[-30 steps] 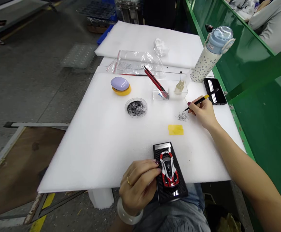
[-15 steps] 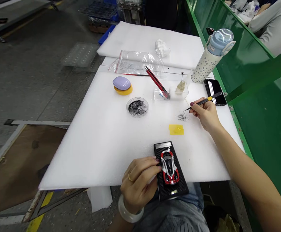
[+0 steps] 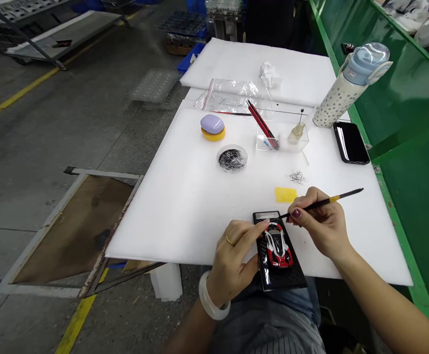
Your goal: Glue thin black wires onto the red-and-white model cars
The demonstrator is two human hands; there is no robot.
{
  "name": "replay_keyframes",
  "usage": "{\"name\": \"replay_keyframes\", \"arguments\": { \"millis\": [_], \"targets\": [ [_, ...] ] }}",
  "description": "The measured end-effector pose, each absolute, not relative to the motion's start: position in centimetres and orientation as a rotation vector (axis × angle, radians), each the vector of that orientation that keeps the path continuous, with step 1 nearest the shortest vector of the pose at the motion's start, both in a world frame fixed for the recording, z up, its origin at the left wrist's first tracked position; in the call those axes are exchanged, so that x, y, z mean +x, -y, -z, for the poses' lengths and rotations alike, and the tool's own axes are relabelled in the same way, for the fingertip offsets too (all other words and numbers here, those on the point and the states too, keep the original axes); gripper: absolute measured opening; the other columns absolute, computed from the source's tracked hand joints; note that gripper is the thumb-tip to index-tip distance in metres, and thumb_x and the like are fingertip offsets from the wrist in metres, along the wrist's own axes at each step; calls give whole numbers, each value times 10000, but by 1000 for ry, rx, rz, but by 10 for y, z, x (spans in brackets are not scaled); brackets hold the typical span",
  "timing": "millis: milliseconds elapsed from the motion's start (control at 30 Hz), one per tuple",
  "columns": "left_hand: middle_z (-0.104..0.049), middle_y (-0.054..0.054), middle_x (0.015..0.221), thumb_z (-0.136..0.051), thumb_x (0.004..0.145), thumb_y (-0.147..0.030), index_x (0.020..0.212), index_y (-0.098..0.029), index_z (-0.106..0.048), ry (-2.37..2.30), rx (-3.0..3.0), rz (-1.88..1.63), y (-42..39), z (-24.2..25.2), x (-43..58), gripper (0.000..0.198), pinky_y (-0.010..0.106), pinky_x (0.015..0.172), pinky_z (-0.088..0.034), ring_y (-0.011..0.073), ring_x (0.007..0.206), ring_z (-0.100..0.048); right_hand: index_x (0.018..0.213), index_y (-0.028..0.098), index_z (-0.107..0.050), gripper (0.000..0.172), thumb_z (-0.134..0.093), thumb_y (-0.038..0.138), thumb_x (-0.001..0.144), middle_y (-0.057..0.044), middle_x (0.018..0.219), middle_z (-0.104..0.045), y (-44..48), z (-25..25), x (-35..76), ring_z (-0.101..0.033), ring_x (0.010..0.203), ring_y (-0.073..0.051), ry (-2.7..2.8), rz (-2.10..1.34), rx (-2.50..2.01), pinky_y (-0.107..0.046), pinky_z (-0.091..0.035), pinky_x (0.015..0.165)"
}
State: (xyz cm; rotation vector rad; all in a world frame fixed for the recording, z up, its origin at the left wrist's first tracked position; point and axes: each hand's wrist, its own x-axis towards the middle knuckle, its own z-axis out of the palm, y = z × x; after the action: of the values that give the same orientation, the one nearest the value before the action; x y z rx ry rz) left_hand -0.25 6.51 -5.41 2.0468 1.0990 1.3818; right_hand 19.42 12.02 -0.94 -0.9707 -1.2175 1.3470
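- The red-and-white model sports car (image 3: 276, 246) sits on a black carbon-pattern display base (image 3: 280, 282), directly between my two grips, near the front edge of the white foam sheet (image 3: 185, 216).
- My left grip (image 3: 232, 260) is curled against the left side of the base, with the index finger reaching toward the car's nose. From here I can't tell whether it is clamping the base or only resting there.
- My right grip (image 3: 321, 226) is pinched closed on a slim black-and-yellow tool (image 3: 328, 202). Its fine tip sits close above the car's nose, and I can't tell whether it touches.
- The silver plate (image 3: 266, 215) on the base lies just left of that tip.
- Just beyond the right grip lies a yellow tape strip (image 3: 285, 194), with a small heap of black bristles (image 3: 297, 177) a little farther on.
- Well ahead of both grips are a round dish of black bristles (image 3: 232, 159) and a clear acrylic box (image 3: 282, 143) holding a red craft knife (image 3: 262, 125) and a small glass bottle (image 3: 296, 133).
- Left of the dish, farther out, a lilac oval case (image 3: 212, 124) rests on a yellow sponge (image 3: 213, 135).
- Ahead and right of the right grip stand a polka-dot water bottle (image 3: 337, 103) and a black phone (image 3: 350, 142).
- Farthest out lie a plastic zip bag (image 3: 232, 96) and crumpled tissue (image 3: 269, 74).
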Motion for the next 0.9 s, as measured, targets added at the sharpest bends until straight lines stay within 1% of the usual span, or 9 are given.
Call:
{"name": "replay_keyframes", "arguments": {
  "millis": [133,233,400,533,667,733,800,900],
  "targets": [
    [-650,66,1024,-538,1020,-199,1481,-230,-512,-1097,2044,-1370,-65,55,-2,463,318,841,-557,195,963,-611,767,208,-651,230,-844,317,825,11,644,-698,-120,9,192,-639,562,-100,1216,-1344,-983,-190,-501,488],
    [-654,65,1009,-532,1012,-175,1452,-224,-539,-1097,2054,-1381,-65,54,-2,443,316,827,-559,194,951,-616,766,212,-643,238,-844,327,822,10,640,-695,-118,10,190,-634,553,-110,1215,-1343,-990,-204,-497,475],
    [-671,69,1005,-572,1017,-218,1403,-190,-552,-1090,2056,-1424,-66,54,-1,387,309,815,-570,186,937,-624,777,220,-668,240,-845,376,820,4,666,-694,-119,16,201,-644,568,-126,1229,-1271,-1056,-235,-514,486],
    [-698,66,998,-598,1006,-212,1257,-178,-590,-1090,2049,-1488,-66,56,-2,254,315,815,-588,180,933,-648,756,216,-688,296,-867,452,779,-15,698,-701,-128,25,225,-673,596,-147,1242,-1076,-1202,-259,-533,501],
    [-687,56,934,-638,982,-189,1027,-153,-628,-1079,2063,-1557,-64,57,-1,58,309,835,-594,175,948,-674,717,216,-679,375,-881,531,730,-27,677,-701,-138,30,237,-701,627,-165,1253,-949,-1323,-282,-569,549],
    [-689,57,932,-636,991,-224,965,-152,-632,-1082,2086,-1564,-63,57,-1,77,317,826,-602,177,950,-685,720,218,-664,411,-877,569,715,-30,685,-708,-142,31,236,-711,644,-169,1261,-929,-1354,-292,-586,581],
    [-695,57,933,-632,999,-251,955,-152,-639,-1091,2106,-1558,-62,57,-1,108,323,815,-609,179,947,-693,732,220,-652,438,-867,602,709,-32,694,-713,-145,32,234,-720,658,-176,1274,-919,-1368,-303,-595,602],
    [-700,57,933,-624,1003,-243,956,-151,-643,-1099,2116,-1547,-62,58,-1,105,324,808,-614,178,947,-699,747,222,-642,462,-847,635,712,-37,711,-721,-147,34,232,-732,679,-193,1296,-917,-1381,-323,-606,618]
  ]
}}
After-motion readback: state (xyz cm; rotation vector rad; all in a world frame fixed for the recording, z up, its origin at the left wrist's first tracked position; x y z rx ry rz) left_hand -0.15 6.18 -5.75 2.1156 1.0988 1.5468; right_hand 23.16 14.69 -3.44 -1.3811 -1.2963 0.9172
